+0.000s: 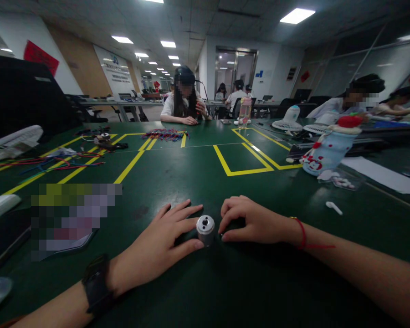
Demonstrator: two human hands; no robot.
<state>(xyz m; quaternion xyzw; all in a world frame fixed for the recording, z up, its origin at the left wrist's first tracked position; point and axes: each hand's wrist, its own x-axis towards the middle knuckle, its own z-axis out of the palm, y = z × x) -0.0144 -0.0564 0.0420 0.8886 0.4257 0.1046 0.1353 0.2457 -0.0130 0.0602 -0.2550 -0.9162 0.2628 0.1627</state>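
Observation:
A silver metal cylinder [205,228], which looks like a small electric motor, stands upright on the dark green table [177,171]. Its top face shows a dark centre and small dark holes. My left hand [160,237] steadies it from the left, with thumb and index finger against its side and the other fingers spread over the table. Just right of the cylinder, my right hand [248,221] is curled low at the tabletop, thumb and fingertips pinched near a tiny dark spot too small to name.
Wires [64,159] lie at left, and a colourful wire bundle [166,134] farther back. At right are a blue cup [331,150], a white earbud [334,208], and paper [382,173]. Yellow tape [249,172] marks the table. A person [184,98] sits opposite.

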